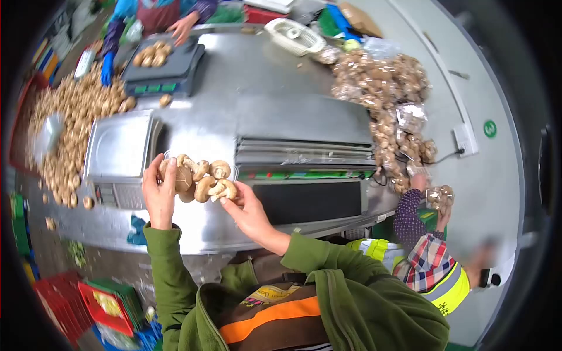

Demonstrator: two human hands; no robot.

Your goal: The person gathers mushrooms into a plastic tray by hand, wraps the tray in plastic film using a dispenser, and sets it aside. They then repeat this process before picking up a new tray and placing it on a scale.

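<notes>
The worktop (281, 76) is brushed metal with a dull shine. The mushrooms (202, 178) look matt and smooth-capped, the far-right bags (410, 117) are glossy clear plastic, and the near sleeves (170, 275) are soft matt cloth.

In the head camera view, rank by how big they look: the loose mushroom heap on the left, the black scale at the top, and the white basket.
1. Loose mushroom heap, largest.
2. Black scale.
3. White basket, smallest.
The scale and basket sit farther from the camera, so true sizes may differ.

A mushroom packing workshop: beyond the hands a steel sealing machine (304, 146), a weighing scale (164, 67), loose mushrooms (76, 111) and bagged mushrooms (386, 88).
</notes>
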